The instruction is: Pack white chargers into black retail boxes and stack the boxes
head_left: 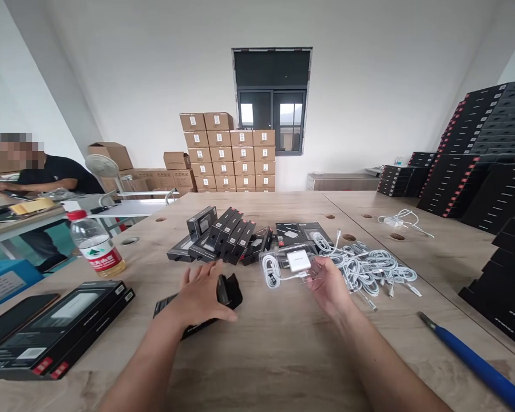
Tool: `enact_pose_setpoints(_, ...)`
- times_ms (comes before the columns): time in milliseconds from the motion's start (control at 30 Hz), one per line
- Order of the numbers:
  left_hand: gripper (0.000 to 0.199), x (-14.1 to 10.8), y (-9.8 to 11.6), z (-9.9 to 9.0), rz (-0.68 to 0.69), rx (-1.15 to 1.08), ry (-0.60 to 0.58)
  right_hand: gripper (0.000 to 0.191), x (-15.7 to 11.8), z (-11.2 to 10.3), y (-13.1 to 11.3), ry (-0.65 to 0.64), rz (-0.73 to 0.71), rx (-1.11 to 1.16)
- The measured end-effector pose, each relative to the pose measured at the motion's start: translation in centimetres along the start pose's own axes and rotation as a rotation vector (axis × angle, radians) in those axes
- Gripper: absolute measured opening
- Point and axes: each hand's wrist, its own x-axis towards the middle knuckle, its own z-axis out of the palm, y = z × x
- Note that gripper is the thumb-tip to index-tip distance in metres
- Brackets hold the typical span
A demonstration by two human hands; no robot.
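My left hand point(201, 294) rests on an open black product box point(228, 290) lying flat on the wooden table point(261, 355), fingers spread over it. My right hand point(328, 286) holds a clear plastic tray point(292, 264) with a white charger block and a coiled white cable in it, just above the table. Behind both hands lies a row of closed black boxes point(225, 234). A heap of coiled white cables point(369, 269) lies right of my right hand.
A water bottle with a red cap point(95, 244) stands at the left, with flat black boxes point(55, 329) near the front left. A blue-handled tool point(476, 360) lies front right. Tall black box stacks point(484, 154) fill the right. Another person point(38, 171) sits at a far-left table.
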Motion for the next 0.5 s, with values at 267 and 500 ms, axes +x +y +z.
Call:
enact_pose_setpoints(267, 0.071, -0.6, 4.9, 2.9, -0.011, -1.448, -0.562, 0.027, -2.1, 1.6, 0.5, -0.183, 0.098, -0.136)
enact_pose_setpoints(500, 0.027, -0.6, 6.8, 5.0, -0.002, -1.661, -0.366, 0.02, -2.9, 1.1, 0.4, -0.187, -0.739, -0.959)
